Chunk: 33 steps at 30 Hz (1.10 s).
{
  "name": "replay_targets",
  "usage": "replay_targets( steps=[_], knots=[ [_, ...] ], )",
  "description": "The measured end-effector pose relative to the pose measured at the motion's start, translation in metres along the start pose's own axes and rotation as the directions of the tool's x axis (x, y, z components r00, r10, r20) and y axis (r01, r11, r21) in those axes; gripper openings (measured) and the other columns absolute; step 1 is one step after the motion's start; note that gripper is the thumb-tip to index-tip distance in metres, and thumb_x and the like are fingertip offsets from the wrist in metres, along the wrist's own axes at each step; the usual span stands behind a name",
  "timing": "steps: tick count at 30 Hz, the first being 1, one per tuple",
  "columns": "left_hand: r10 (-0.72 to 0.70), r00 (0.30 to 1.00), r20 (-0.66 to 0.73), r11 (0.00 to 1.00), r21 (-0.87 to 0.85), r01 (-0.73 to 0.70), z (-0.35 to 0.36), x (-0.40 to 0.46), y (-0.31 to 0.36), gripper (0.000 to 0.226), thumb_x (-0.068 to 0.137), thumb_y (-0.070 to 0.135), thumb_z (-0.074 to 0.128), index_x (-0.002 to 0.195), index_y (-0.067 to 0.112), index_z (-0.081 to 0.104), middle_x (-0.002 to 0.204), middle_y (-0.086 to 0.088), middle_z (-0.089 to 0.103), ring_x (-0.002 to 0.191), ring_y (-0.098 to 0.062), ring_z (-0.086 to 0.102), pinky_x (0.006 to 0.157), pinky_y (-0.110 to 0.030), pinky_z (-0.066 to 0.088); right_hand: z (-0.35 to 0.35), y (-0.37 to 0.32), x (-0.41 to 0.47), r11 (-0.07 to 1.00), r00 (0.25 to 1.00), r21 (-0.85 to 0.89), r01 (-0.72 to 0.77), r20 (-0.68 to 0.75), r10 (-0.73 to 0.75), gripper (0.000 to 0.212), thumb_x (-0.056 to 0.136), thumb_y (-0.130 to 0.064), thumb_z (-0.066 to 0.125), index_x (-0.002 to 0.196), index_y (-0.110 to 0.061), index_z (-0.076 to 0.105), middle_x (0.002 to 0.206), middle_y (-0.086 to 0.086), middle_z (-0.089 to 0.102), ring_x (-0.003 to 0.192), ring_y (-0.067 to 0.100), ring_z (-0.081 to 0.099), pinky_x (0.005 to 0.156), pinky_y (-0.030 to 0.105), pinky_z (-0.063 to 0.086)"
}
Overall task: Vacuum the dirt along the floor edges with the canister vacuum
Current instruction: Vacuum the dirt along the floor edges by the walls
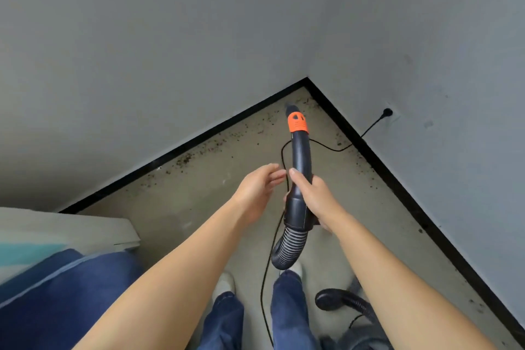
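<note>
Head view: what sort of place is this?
Probably a bare indoor room corner, sparsely furnished. Two plain grey walls meet above a black skirting board; the pale hard floor has dirt along its edges, and a power cord runs to a wall socket.

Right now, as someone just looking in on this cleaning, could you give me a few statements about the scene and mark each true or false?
1. The right hand grips the vacuum handle. True.
2. The left hand also grips the handle. False: it is open beside it, fingers straight.
3. Dirt lies along the black baseboard. True.
4. The power cord lies unplugged on the floor. False: it runs up to a wall socket.
5. The collar near the nozzle tip is green. False: the collar is orange.
</note>
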<state>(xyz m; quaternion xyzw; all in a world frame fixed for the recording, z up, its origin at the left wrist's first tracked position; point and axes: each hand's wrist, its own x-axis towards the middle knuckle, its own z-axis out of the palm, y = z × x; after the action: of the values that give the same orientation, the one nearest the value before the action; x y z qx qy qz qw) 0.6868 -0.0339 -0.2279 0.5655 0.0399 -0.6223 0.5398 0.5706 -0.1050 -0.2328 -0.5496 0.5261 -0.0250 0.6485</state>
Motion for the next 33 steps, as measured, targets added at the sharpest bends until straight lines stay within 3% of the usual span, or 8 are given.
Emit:
replay_targets(
  steps=[3,6,10,12,15,18,26,33],
  knots=[
    [-0.059,0.996,0.07,0.994,0.098,0.052,-0.027,0.001,-0.027,0.037,0.096,0.017,0.045,0.132,0.015,0.045,0.12,0.0,0.063,0.112,-0.011,0.057,0.103,-0.026,0.032,-0.013,-0.026,0.037,0.985,0.997,0.156,-0.074,0.034,0.07,0.035,0.095,-0.035,0.059,0.108,-0.003,0.049,0.075,0.019,0.069,0.063,0.032,0.067,0.065,0.042,0.059],
    [-0.071,0.965,0.253,0.966,0.257,0.003,-0.034,0.012,-0.061,0.057,0.08,0.02,0.059,0.135,0.017,0.045,0.126,0.002,0.061,0.115,-0.011,0.056,0.101,-0.023,0.04,-0.014,-0.045,0.074,0.987,0.986,0.128,-0.1,0.147,0.081,0.029,0.096,-0.031,0.058,0.107,-0.007,0.046,0.075,0.018,0.07,0.064,0.033,0.068,0.061,0.039,0.058],
    [0.089,0.988,0.125,0.9,0.415,-0.133,-0.016,0.034,-0.09,0.028,0.078,0.026,0.071,0.1,0.022,0.054,0.088,0.006,0.059,0.077,-0.009,0.055,0.073,-0.022,0.048,0.006,-0.05,0.105,0.995,0.94,-0.055,-0.083,0.327,0.097,0.022,0.096,-0.028,0.058,0.11,-0.015,0.046,0.075,0.01,0.073,0.069,0.028,0.071,0.07,0.039,0.058],
    [0.17,0.983,-0.065,0.907,0.4,-0.13,-0.018,0.042,-0.102,0.022,0.08,0.024,0.073,0.083,0.019,0.051,0.072,0.005,0.056,0.065,-0.011,0.051,0.064,-0.024,0.046,0.028,-0.049,0.114,0.994,0.927,-0.078,-0.078,0.361,0.101,0.019,0.094,-0.017,0.059,0.109,-0.012,0.047,0.075,0.008,0.072,0.067,0.023,0.07,0.068,0.034,0.058],
    [0.223,0.957,-0.187,0.928,0.342,-0.15,-0.039,0.047,-0.105,0.017,0.084,0.021,0.07,0.079,0.014,0.055,0.071,0.0,0.062,0.063,-0.01,0.058,0.069,-0.027,0.051,0.074,-0.049,0.136,0.993,0.956,-0.107,-0.052,0.282,0.08,0.022,0.088,-0.004,0.057,0.107,-0.007,0.047,0.08,0.007,0.062,0.059,0.016,0.066,0.054,0.023,0.054],
    [0.199,0.973,-0.112,0.959,0.225,-0.171,-0.08,0.054,-0.102,0.016,0.088,0.019,0.066,0.081,0.012,0.054,0.07,-0.006,0.064,0.059,-0.01,0.061,0.062,-0.021,0.052,0.126,-0.036,0.162,0.992,0.957,-0.105,-0.069,0.273,0.095,0.025,0.086,-0.008,0.059,0.109,-0.007,0.048,0.075,0.006,0.059,0.055,0.016,0.063,0.056,0.025,0.053],
    [-0.022,0.998,0.063,0.979,0.204,0.009,-0.215,0.137,-0.176,0.015,0.086,0.023,0.069,0.088,0.014,0.057,0.081,-0.005,0.07,0.078,-0.017,0.067,0.077,-0.028,0.053,0.227,0.084,0.247,0.971,0.885,-0.196,-0.138,0.417,0.209,0.016,0.091,-0.018,0.061,0.098,-0.008,0.052,0.067,0.006,0.061,0.054,0.017,0.061,0.062,0.03,0.054],
    [0.124,0.979,-0.159,0.99,0.092,-0.11,-0.262,0.259,-0.247,0.011,0.089,0.013,0.064,0.082,0.012,0.055,0.073,-0.01,0.065,0.066,-0.02,0.063,0.071,-0.032,0.053,0.273,0.187,0.346,0.967,0.909,-0.254,-0.012,0.399,0.116,0.024,0.091,-0.016,0.059,0.108,-0.003,0.05,0.066,0.008,0.059,0.051,0.018,0.059,0.047,0.023,0.051]
  ],
)
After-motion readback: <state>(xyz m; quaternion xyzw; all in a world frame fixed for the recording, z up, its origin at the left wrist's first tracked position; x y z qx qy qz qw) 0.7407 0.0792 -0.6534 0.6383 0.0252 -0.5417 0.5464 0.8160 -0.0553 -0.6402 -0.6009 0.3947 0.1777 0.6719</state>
